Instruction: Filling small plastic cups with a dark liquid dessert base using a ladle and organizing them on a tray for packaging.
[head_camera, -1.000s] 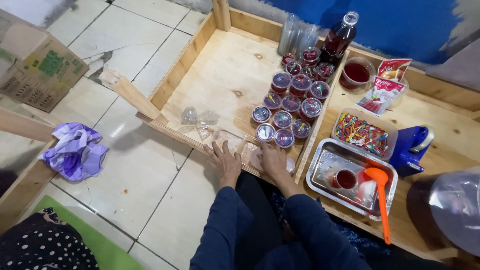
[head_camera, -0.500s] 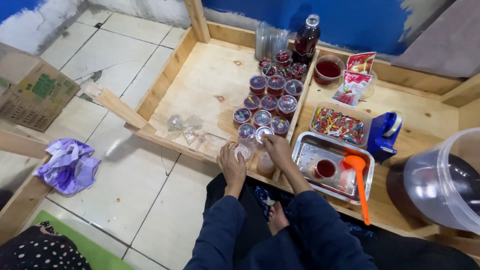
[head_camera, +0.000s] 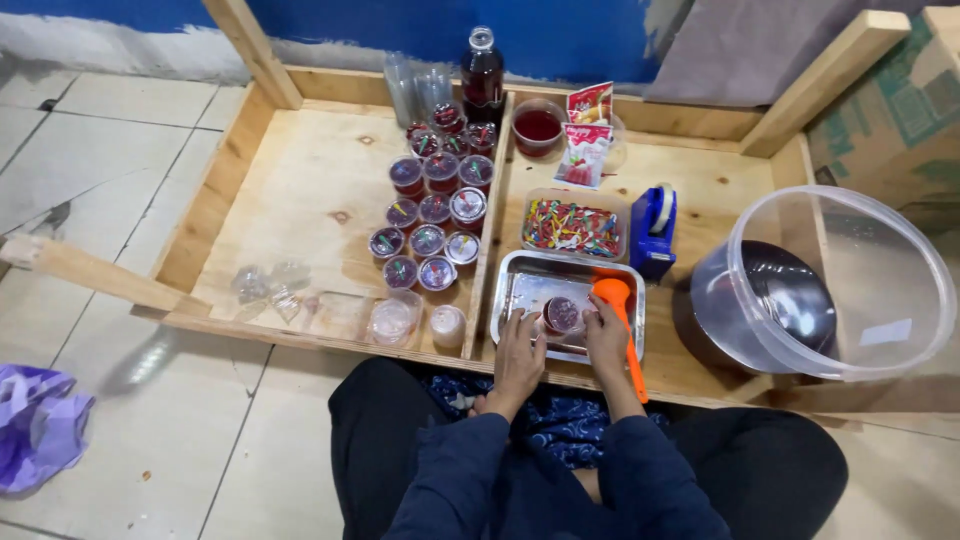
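Steel tray (head_camera: 520, 290) holds a small cup (head_camera: 561, 314) of dark red liquid; left hand (head_camera: 520, 352) and right hand (head_camera: 604, 338) close their fingers around it. Filling step appears underway. Next move calls for steady, level handling beside the orange ladle (head_camera: 618, 310).

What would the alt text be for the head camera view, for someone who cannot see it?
Seen from above, a seated person's left hand and right hand meet around a small cup of dark red liquid inside a metal tray, beside an orange ladle. Rows of filled, lidded cups stand on the wooden platform to the left; a large clear bucket sits on the right.
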